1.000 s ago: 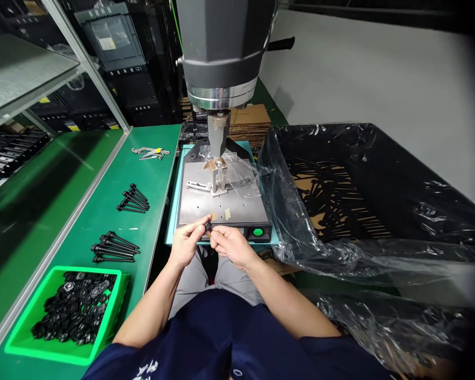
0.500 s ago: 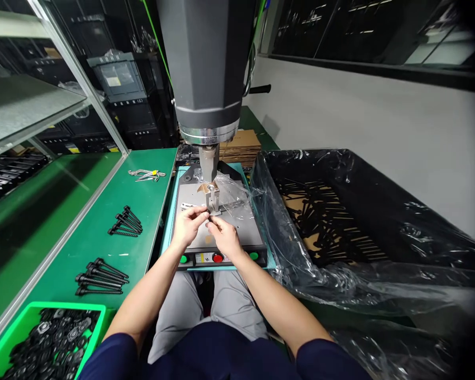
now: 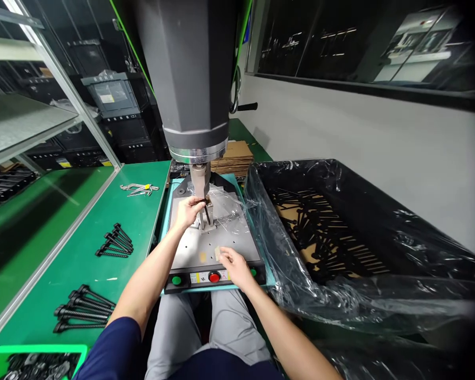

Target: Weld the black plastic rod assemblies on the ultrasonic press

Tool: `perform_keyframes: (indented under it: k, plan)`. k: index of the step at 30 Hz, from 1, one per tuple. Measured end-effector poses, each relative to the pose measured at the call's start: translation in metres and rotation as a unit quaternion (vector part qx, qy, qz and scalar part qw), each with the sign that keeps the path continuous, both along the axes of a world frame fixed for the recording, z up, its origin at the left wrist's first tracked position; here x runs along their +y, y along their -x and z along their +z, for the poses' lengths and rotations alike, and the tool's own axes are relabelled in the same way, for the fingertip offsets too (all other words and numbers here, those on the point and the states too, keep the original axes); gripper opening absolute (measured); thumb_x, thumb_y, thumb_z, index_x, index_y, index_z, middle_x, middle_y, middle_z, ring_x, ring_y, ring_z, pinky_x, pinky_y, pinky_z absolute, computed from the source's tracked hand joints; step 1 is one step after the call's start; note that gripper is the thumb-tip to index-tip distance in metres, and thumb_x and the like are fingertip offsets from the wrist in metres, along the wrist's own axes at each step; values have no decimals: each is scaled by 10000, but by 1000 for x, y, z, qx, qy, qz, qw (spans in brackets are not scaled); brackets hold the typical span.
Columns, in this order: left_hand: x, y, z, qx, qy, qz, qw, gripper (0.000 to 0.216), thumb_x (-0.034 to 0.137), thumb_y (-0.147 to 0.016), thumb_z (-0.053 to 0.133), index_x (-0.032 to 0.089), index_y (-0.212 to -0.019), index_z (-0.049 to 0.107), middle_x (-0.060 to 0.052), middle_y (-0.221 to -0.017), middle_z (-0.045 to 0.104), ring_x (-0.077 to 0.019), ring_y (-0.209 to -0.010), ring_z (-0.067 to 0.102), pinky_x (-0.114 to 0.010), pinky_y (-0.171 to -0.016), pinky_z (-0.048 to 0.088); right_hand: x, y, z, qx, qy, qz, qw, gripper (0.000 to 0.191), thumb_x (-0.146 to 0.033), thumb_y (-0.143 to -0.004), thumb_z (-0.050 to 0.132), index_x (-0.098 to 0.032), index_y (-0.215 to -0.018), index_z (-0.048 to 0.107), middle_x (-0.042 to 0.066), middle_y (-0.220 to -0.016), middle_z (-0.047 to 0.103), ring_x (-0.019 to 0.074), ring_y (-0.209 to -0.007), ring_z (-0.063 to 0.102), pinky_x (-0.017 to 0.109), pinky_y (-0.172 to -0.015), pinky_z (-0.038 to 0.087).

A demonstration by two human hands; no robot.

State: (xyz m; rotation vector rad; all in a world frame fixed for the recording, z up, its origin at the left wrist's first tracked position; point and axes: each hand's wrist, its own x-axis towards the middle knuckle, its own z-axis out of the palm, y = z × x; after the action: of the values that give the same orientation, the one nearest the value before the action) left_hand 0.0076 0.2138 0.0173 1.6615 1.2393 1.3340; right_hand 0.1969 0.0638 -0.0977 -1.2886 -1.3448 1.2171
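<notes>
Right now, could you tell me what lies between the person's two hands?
Head view: only bare plate with small holes lies between the left hand, pinching a small black part, and right hand; tan tape sits beside the right hand.

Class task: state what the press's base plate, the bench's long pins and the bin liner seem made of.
Base plate: likely metal, brushed matte grey with drilled holes. Long pins: probably moulded plastic, uniformly black, slight sheen. Bin liner: thin clear plastic film, wrinkled and glossy.

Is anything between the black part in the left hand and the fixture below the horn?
Nothing visible does. The left hand holds the part right at the top of the fixture, under the horn; the film lies to its right.
</notes>
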Motion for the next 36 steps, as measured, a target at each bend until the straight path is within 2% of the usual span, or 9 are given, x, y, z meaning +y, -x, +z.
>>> perform_keyframes:
  k: [5, 10, 16, 21, 24, 26, 29, 32, 36]
  plan:
    - [15, 12, 5, 86, -39, -49, 994, 185, 340, -730, 728, 185, -821, 769, -80, -961, 752, -235, -971, 669, -373, -929, 491, 9, -4, -5, 57, 41, -13, 997, 464, -454, -793, 675, -158, -1148, 638, 84, -914, 721, 220, -807, 670, 379, -797, 539]
    - [24, 19, 9, 101, -43, -115, 987, 203, 377, -755, 714, 184, -792, 767, -61, -911, 740, -216, -878, 668, -349, -840, 513, 36, 6, 7, 223, 146, -39, 963, 367, -358, -731, 787, -177, -1029, 675, 91, -999, 703, 191, -822, 671, 319, -734, 560]
    - [32, 25, 11, 119, -54, -153, 979, 205, 372, -763, 715, 190, -830, 782, -70, -956, 753, -232, -939, 680, -355, -888, 506, 72, 24, 17, 427, 208, -62, 878, 245, -237, -779, 782, -197, -965, 628, 58, -948, 702, 154, -735, 687, 237, -608, 553]
    - [40, 31, 9, 126, -27, -178, 976, 243, 390, -756, 728, 190, -881, 787, -77, -976, 766, -240, -959, 694, -367, -926, 502, 90, 34, 25, 567, 267, -109, 772, 131, -334, -960, 591, -203, -958, 591, 67, -929, 689, 137, -746, 683, 217, -589, 583]
    - [39, 31, 3, 76, 19, -178, 981, 288, 413, -704, 765, 175, -866, 782, -78, -905, 769, -237, -883, 703, -376, -883, 524, 98, 35, 27, 620, 271, -169, 717, 126, -337, -990, 539, -223, -963, 586, 47, -917, 671, 134, -784, 687, 223, -616, 610]
    - [34, 31, -2, 7, 50, -152, 987, 345, 433, -669, 789, 165, -887, 774, -75, -867, 764, -226, -828, 700, -386, -860, 532, 104, 33, 30, 633, 264, -203, 699, 103, -300, -993, 533, -227, -946, 590, 29, -890, 658, 124, -786, 687, 210, -620, 614]
    - [25, 33, -14, -130, 71, -53, 988, 432, 480, -660, 792, 159, -945, 750, -95, -958, 755, -230, -901, 694, -400, -885, 524, 113, 27, 39, 634, 253, -211, 699, 89, -242, -990, 529, -218, -957, 608, 23, -892, 661, 120, -823, 697, 190, -626, 616]
    - [17, 34, -26, -185, 125, 17, 975, 521, 531, -665, 784, 154, -1019, 724, -123, -1026, 738, -246, -966, 685, -403, -882, 519, 124, 24, 60, 623, 223, -196, 724, 104, -189, -985, 519, -198, -1003, 621, 36, -931, 683, 124, -874, 707, 171, -639, 618]
    - [15, 28, -31, -209, 205, -35, 956, 680, 600, -759, 698, 266, -1339, 578, -105, -1164, 706, -231, -1001, 680, -396, -897, 505, 138, 28, 93, 570, 188, -167, 782, 132, -141, -975, 510, -183, -1012, 631, 46, -908, 703, 124, -847, 716, 164, -643, 618]
